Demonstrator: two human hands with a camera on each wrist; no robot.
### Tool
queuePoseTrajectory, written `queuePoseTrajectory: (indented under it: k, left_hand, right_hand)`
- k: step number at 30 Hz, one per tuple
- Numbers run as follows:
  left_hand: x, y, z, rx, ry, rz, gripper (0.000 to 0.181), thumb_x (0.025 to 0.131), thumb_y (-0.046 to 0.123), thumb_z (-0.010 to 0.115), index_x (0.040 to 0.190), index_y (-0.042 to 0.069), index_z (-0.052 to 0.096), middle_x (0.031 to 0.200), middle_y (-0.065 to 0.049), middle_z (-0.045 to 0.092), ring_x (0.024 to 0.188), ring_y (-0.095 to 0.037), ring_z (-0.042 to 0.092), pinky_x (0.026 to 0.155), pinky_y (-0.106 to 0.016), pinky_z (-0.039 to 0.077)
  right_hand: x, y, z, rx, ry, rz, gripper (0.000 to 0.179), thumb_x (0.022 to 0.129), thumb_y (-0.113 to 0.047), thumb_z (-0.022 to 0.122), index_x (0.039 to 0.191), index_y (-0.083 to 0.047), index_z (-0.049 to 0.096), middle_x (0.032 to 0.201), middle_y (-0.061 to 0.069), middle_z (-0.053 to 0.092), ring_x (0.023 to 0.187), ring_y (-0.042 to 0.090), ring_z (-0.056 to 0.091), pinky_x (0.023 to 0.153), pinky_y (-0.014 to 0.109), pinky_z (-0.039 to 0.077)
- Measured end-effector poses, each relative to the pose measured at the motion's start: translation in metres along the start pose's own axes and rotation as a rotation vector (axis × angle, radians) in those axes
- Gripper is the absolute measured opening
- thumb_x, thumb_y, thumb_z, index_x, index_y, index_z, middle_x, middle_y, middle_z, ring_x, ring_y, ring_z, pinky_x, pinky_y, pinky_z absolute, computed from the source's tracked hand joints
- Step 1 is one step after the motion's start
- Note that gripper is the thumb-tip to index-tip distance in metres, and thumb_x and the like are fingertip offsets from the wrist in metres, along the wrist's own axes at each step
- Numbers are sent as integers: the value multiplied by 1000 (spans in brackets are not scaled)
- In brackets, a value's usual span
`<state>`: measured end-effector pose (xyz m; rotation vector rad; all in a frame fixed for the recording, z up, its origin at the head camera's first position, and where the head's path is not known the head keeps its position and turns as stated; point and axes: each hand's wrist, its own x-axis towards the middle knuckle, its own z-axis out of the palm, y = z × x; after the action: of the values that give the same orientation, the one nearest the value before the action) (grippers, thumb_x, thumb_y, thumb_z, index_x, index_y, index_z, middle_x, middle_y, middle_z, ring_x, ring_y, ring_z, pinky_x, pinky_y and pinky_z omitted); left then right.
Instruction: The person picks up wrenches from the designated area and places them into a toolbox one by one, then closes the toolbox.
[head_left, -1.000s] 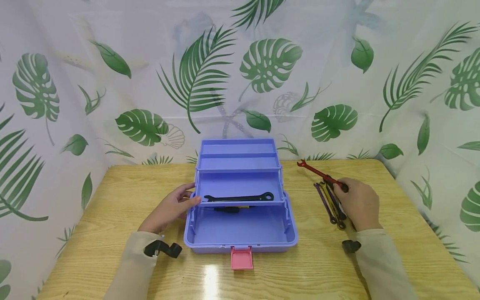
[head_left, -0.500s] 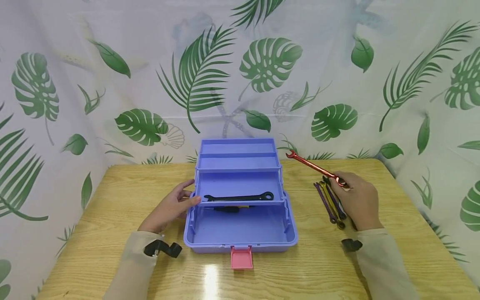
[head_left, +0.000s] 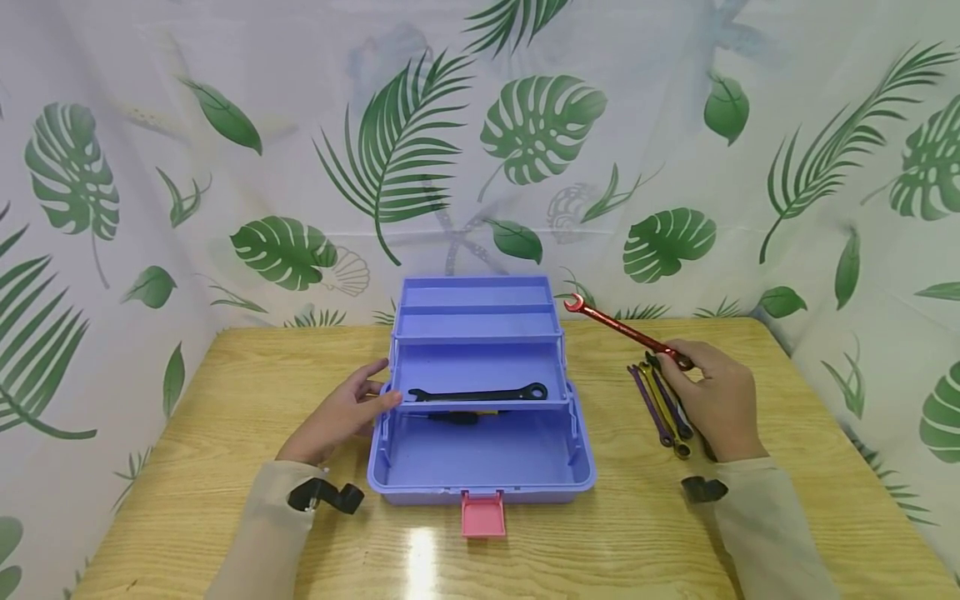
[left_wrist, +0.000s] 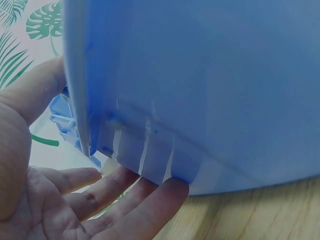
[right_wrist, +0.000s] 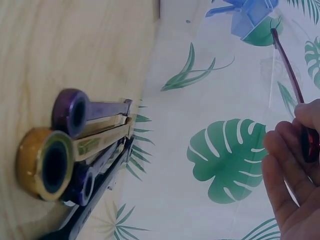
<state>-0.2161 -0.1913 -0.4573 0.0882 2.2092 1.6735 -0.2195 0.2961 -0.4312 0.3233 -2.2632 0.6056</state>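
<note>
A red combination wrench [head_left: 626, 332] is pinched between the thumb and fingers of my right hand [head_left: 716, 400]. It is raised over the right side of the table, its open-jaw end pointing up and left. Below it several wrenches lie bunched, among them a purple wrench [head_left: 651, 408] and a gold wrench [head_left: 667, 412]. In the middle stands an opened lilac toolbox [head_left: 480, 467] with stepped trays. My left hand [head_left: 341, 417] rests against its left side, thumb at the tray corner, fingers nearly straight on the wall [left_wrist: 240, 125]. A black wrench [head_left: 480, 395] lies in the lower tray.
A dark-handled tool [head_left: 457, 418] lies partly under the lower tray in the toolbox base. The pink latch [head_left: 483, 515] hangs open at the front. A leaf-patterned cloth [head_left: 540, 208] stands behind the wooden table [head_left: 637, 542].
My right hand has lifted the red wrench a little, and its open-jaw end has swung up and left toward the toolbox. The left hand and toolbox have stayed put.
</note>
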Motion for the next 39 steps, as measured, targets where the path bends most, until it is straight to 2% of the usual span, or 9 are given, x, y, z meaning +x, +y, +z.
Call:
queuePoseTrajectory:
  k: [8, 13, 20, 26, 29, 34, 39]
  left_hand:
    - [-2, 1, -2, -3, 1, -7, 80, 83, 47, 69, 148, 29, 25, 123, -12, 54, 111, -30, 57, 79, -42, 56]
    - [-1, 1, -2, -2, 5, -9, 80, 83, 48, 69, 148, 31, 26, 122, -13, 54, 111, -30, 57, 80, -42, 56]
    - [2, -2, -3, -31, -15, -41, 80, 83, 49, 68, 148, 35, 23, 125, -13, 53, 114, -29, 54, 84, -44, 54]
    - [-2, 4, -2, -66, -41, -68, 80, 87, 44, 66, 150, 33, 19, 128, -15, 51, 117, -32, 52, 84, -48, 53]
    - [-6, 9, -2, -75, -51, -71, 78, 89, 41, 65, 151, 31, 18, 128, -16, 50, 117, -34, 52, 84, -48, 53]
    - [-6, 7, -2, -81, -54, -72, 78, 89, 41, 64, 151, 31, 17, 130, -15, 49, 118, -34, 51, 83, -48, 54]
    - [-1, -3, -2, -80, -44, -67, 81, 86, 46, 67, 150, 34, 18, 132, -14, 48, 118, -33, 51, 81, -47, 55]
  right_hand:
    - [5, -6, 0, 11, -1, -85, 19, 76, -14, 79, 94, -9, 74, 84, 4, 71, 72, 15, 63, 67, 10, 39]
    - [7, -10, -1, 36, -25, -117, 21, 77, -15, 78, 96, -8, 74, 90, 4, 72, 74, 16, 64, 70, 8, 39]
    - [5, -15, 2, 20, -87, -156, 22, 76, -17, 79, 97, -12, 74, 94, 2, 72, 81, 13, 65, 70, 21, 45]
    - [2, -19, 5, 68, -103, -153, 23, 74, -14, 81, 95, -16, 74, 91, -3, 71, 78, 11, 62, 72, 10, 41]
    - [1, -20, 6, 101, -118, -150, 23, 76, -12, 79, 97, -17, 73, 92, -5, 70, 79, 10, 62, 75, 4, 38]
    - [0, -22, 6, 103, -127, -169, 23, 76, -13, 79, 98, -16, 74, 96, -3, 71, 87, 15, 66, 84, 5, 39]
    - [0, -26, 7, 129, -106, -208, 23, 74, -11, 79, 96, -13, 74, 92, -2, 71, 77, 11, 62, 68, 11, 42]
